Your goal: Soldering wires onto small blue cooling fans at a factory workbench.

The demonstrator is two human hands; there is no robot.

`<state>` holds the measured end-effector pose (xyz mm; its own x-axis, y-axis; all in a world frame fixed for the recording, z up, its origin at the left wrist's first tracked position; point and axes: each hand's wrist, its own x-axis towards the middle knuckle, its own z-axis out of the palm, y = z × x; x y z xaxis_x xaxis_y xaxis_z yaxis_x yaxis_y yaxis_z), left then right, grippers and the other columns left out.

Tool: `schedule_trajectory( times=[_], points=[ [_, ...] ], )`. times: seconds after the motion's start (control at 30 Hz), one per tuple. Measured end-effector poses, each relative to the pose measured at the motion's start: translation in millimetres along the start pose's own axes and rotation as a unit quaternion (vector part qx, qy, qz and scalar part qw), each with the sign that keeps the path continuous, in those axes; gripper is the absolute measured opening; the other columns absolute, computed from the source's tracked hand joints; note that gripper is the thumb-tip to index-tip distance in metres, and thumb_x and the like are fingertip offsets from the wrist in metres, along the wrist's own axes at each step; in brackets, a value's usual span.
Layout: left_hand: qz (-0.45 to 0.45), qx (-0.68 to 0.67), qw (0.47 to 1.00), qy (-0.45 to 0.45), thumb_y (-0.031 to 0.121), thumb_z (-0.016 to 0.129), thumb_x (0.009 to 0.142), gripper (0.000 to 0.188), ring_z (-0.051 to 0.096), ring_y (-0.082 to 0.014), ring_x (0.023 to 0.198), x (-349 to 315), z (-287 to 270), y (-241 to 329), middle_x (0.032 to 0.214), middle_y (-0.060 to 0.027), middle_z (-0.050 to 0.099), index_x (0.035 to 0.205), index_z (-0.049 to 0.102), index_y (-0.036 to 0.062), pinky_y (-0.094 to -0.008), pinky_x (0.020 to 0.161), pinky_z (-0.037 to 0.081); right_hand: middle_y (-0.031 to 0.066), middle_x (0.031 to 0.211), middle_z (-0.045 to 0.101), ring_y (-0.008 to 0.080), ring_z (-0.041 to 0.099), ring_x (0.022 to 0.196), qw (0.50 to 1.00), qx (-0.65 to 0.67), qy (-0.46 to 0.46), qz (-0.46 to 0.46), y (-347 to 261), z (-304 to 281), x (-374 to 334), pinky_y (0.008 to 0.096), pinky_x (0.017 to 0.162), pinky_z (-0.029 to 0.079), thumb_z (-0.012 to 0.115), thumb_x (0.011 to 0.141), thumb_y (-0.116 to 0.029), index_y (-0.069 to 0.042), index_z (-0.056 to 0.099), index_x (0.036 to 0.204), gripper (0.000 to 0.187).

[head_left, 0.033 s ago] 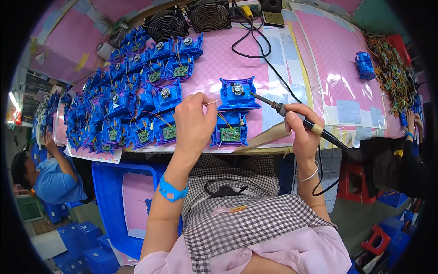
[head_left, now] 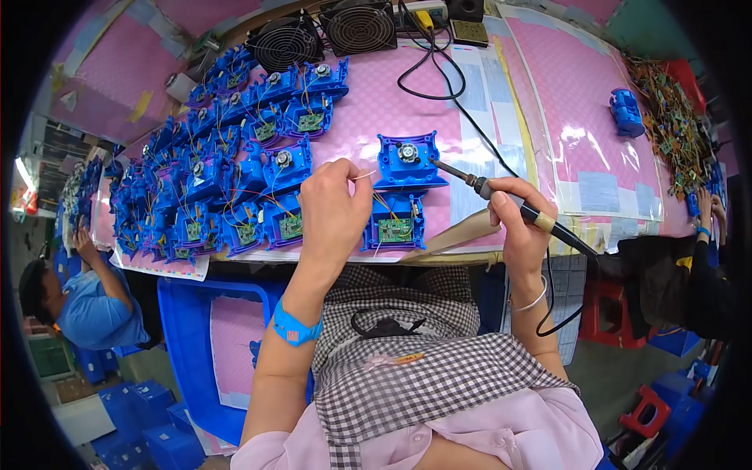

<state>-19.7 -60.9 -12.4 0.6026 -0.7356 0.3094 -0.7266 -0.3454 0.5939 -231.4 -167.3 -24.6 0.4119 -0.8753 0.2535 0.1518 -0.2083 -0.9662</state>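
My right hand [head_left: 523, 213] grips a soldering iron [head_left: 540, 219] with a dark handle. Its tip reaches the right side of a blue plastic housing [head_left: 407, 174], near the round metal speaker [head_left: 408, 153] set in it. Just left of that housing, my left hand [head_left: 337, 200] is closed in a pinch on a thin pale wire [head_left: 363, 176]; whether it is solder or a lead I cannot tell. Directly below the housing lies an open blue section with a green circuit board [head_left: 394, 230] and several thin wires.
Many similar blue housings [head_left: 211, 176] crowd the table's left side. Two black fans [head_left: 359, 27] stand at the back. The iron's black cord [head_left: 486, 137] crosses the pink mat. A blue part [head_left: 626, 112] and a heap of wired parts [head_left: 666, 117] lie right. Other people work on both sides.
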Motion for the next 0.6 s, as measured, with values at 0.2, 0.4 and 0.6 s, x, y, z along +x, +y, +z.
schedule_trajectory(
  times=[0.2,0.4,0.6],
  points=[
    [-0.027,-0.106,0.994,-0.01,0.013,0.065,0.08,0.013,0.063,-0.0248,0.064,2.9,9.4,10.1,0.073,-0.013,0.066,0.079,0.065,-0.0004,-0.0357,0.059,0.048,0.0038,0.072,0.059,0.0067,0.052,0.058,0.996,-0.065,-0.035,-0.057,3.9,8.4,1.2,0.0194,0.052,0.038,0.062,0.083,-0.005,0.003,0.067,0.095,0.015],
    [-0.036,-0.177,0.983,-0.03,0.013,0.069,0.08,0.013,0.059,-0.0088,0.06,4.0,26.4,14.2,0.074,-0.007,0.068,0.085,0.071,0.0006,-0.0246,0.055,0.045,0.0025,0.071,0.059,0.0059,0.051,0.058,0.994,-0.085,-0.04,-0.052,4.2,11.6,2.9,0.0193,0.052,0.037,0.063,0.083,-0.005,0.002,0.067,0.094,0.014],
    [0.014,-0.126,0.991,-0.04,0.007,0.067,0.075,0.012,0.066,-0.0264,0.068,5.9,30.1,13.0,0.08,-0.0143,0.069,0.084,0.07,0.0004,-0.0353,0.063,0.051,0.0022,0.072,0.059,0.0054,0.051,0.058,0.994,-0.084,-0.046,-0.056,11.9,15.8,6.1,0.0192,0.051,0.037,0.063,0.083,-0.004,0.002,0.067,0.094,0.014]
  ],
)
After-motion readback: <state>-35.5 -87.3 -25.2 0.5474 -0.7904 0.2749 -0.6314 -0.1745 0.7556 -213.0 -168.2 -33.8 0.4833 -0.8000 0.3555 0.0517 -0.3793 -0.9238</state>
